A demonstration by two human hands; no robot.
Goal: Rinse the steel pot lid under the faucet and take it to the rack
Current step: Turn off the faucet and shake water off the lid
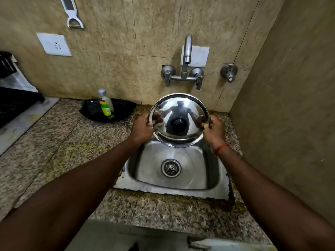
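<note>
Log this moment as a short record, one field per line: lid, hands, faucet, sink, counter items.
lid: steel pot lid held tilted above the sink, black knob facing the camera, water running off its lower edge
left hand: left hand grips the lid's left rim
right hand: right hand grips the right rim
faucet: faucet on the wall; no stream visible from the spout
sink: steel sink, basin holds no dishes
counter items: bottle in a black tray, left of the lid

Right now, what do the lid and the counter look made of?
Lid: polished steel by the look, mirror-bright, reflecting the person; its knob is black, maybe plastic. Counter: speckled stone, likely granite.
</note>
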